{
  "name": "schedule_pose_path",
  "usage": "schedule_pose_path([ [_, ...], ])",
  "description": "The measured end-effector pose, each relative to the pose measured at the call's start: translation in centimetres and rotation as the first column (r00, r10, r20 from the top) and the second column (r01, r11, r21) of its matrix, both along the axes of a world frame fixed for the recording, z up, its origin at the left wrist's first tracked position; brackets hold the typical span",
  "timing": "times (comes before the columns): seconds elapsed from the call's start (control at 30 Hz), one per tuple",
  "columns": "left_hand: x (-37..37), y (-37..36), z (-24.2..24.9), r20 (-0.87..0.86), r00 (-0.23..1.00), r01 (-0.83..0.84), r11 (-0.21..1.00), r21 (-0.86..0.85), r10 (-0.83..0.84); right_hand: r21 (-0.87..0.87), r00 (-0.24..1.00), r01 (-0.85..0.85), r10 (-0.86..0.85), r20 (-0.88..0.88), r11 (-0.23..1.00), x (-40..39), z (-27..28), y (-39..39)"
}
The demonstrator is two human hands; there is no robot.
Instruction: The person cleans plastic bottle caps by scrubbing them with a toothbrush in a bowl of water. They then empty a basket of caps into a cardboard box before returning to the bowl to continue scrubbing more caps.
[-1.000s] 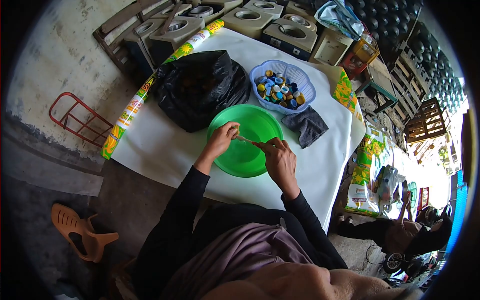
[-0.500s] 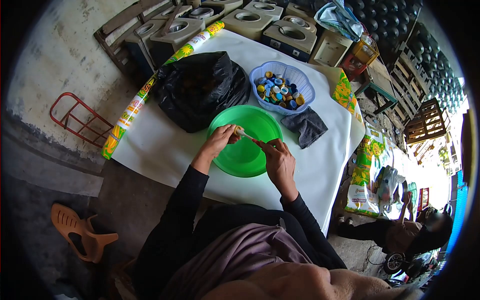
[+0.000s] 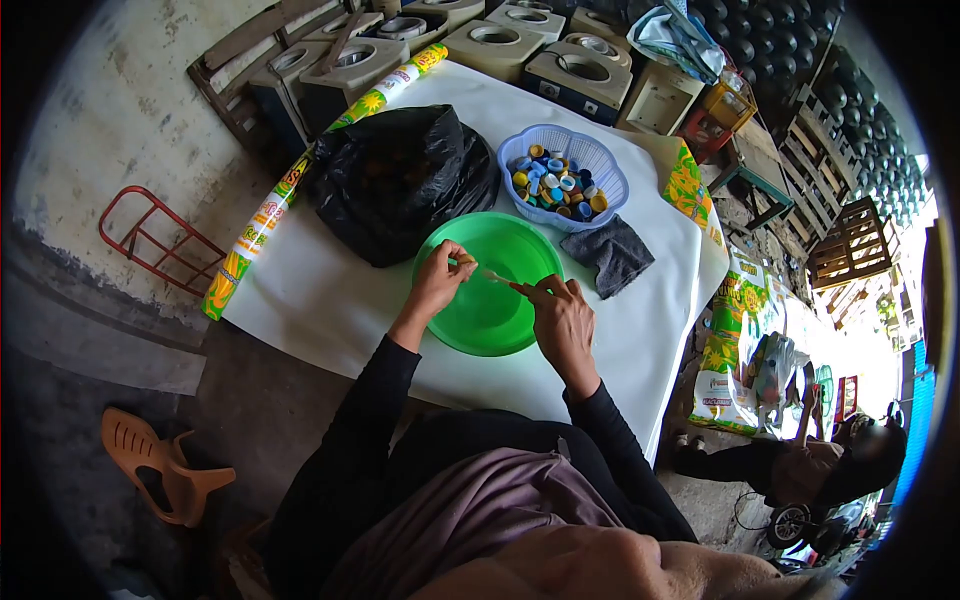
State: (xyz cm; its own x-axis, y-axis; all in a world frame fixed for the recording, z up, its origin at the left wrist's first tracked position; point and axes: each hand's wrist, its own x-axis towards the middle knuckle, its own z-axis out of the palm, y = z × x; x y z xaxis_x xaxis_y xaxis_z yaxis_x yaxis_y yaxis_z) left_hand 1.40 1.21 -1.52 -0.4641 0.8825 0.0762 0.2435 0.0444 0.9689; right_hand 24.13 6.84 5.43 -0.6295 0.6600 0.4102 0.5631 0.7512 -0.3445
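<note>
Over the green basin (image 3: 470,335), my left hand (image 3: 438,285) pinches a small yellowish bottle cap (image 3: 466,261), mostly covered by the fingers. My right hand (image 3: 562,320) grips what looks like a toothbrush (image 3: 508,283), its pale head pointing left, a short gap away from the cap. Behind the basin, a blue plastic basket (image 3: 612,172) holds several bottle caps (image 3: 553,185) in blue, yellow, white and brown. A dark grey cloth (image 3: 612,257) lies crumpled to the basin's right. On the left, touching the basin, sits an open black plastic bag (image 3: 350,215), its contents dim.
A white sheet (image 3: 310,310) covers the table, its printed rolled edge (image 3: 270,215) along the left. Speaker-like boxes (image 3: 580,75) line the back. An orange plastic chair (image 3: 150,465) and a red metal frame (image 3: 150,225) are at left. Another person (image 3: 800,470) is at far right.
The brush head has moved off the cap, leaving a gap between them. My left fingers have turned the cap and closed more over it; the right hand stays at nearly the same spot.
</note>
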Motion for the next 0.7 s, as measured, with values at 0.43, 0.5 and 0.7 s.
schedule_pose_path([
  [0.43, 0.3, -0.3, 0.2, -0.236, 0.971, -0.028, 1.000, -0.012, 0.025, 0.060, 0.996, 0.022, -0.017, -0.093, 0.998, -1.3, -0.8, 0.4],
  [0.5, 0.6, -0.2, 0.6, -0.235, 0.971, -0.046, 0.998, -0.032, 0.037, 0.073, 1.000, 0.010, -0.008, -0.027, 0.997, -1.2, -1.7, 1.1],
  [0.7, 0.5, -0.1, 0.3, -0.188, 0.981, -0.049, 0.999, -0.024, 0.044, 0.028, 0.987, -0.030, 0.034, -0.156, 0.999, -1.7, -0.8, 0.6],
])
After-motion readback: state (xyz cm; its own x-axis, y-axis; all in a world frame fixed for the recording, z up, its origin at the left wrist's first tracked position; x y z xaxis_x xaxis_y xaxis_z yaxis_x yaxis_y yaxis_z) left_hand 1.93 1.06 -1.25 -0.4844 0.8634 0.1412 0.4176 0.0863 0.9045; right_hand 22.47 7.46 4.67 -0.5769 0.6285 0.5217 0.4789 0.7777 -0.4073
